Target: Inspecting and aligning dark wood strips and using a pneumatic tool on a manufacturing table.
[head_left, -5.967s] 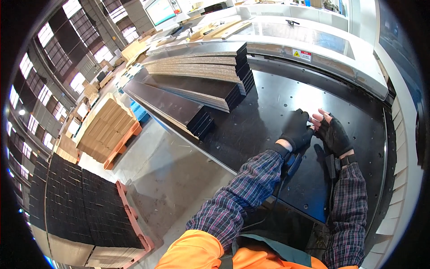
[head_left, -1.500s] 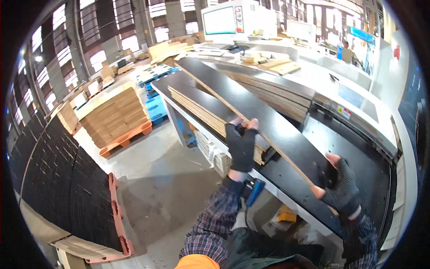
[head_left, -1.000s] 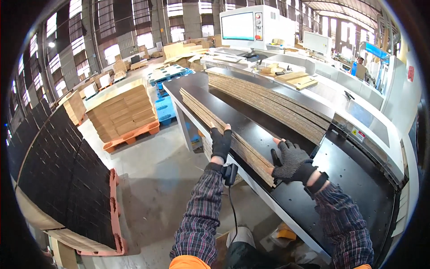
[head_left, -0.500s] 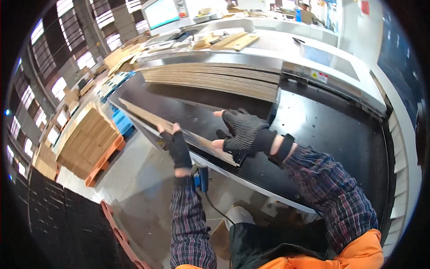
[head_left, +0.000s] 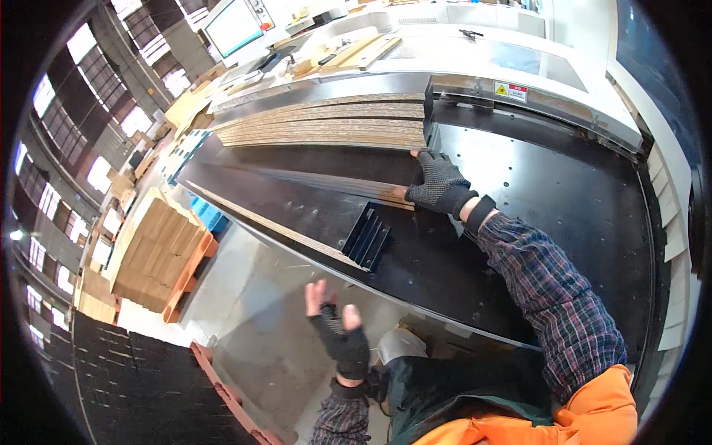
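My right hand (head_left: 443, 184), in a dark fingerless glove, grips the right end of the middle pile of dark-faced board strips (head_left: 334, 185). Its thumb is at the near edge and its fingers reach over to the far side. My left hand (head_left: 340, 334), gloved alike, hangs in the air in front of the table, fingers apart and holding nothing. Between it and the middle pile lies a nearer pile of dark boards (head_left: 368, 236), its layered black end facing right. Behind the right hand stands a taller stack of boards (head_left: 326, 122) with raw brown edges.
The black table (head_left: 512, 259) has small holes and a pale front edge. A white machine beam (head_left: 519, 67) with a warning label runs behind it. A monitor (head_left: 239, 30) stands at the far left. Stacked cardboard (head_left: 159, 252) rests on an orange pallet; a dark stack (head_left: 148, 378) is lower left.
My left hand has let go of the near boards and drawn back toward me. My right hand has moved away from them to the end of the middle pile. The view has shifted slightly.
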A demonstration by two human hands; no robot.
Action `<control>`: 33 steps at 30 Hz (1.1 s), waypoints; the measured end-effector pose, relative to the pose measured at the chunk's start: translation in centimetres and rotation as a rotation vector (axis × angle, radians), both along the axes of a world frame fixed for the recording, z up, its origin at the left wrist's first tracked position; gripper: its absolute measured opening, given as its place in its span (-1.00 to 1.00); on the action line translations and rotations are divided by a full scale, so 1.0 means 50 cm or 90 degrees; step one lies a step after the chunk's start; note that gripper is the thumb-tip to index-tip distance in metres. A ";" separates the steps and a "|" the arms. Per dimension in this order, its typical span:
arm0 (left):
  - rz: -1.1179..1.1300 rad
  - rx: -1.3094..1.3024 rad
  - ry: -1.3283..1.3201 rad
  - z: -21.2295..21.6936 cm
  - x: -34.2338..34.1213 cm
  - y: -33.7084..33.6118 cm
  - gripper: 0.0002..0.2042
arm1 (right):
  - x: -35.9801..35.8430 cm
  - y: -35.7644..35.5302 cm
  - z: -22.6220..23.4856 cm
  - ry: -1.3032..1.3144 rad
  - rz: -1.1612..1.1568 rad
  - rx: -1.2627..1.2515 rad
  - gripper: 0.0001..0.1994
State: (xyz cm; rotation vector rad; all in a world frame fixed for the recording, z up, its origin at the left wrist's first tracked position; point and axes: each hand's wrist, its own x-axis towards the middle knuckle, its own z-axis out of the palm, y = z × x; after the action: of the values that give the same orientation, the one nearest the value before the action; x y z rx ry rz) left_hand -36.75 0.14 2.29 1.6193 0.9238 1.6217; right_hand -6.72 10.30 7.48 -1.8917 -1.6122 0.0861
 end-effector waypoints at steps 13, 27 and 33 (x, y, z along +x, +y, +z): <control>-0.360 -0.285 -0.208 0.055 0.223 -0.010 -0.39 | 0.051 -0.183 0.006 -0.006 -0.001 0.088 -0.11; -0.317 -0.342 -0.321 0.072 0.421 -0.024 -0.73 | 0.215 -0.742 0.064 0.053 -0.158 -0.017 -0.04; -0.361 -0.333 -0.299 0.112 0.403 -0.110 -0.73 | 0.193 -0.804 0.062 0.073 -0.176 0.090 -0.11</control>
State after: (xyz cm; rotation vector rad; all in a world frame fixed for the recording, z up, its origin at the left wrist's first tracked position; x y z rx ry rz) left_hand -16.61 -5.36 7.89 0.9567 0.5130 1.1541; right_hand 2.93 -29.88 10.60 -1.9429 -1.2355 -0.0352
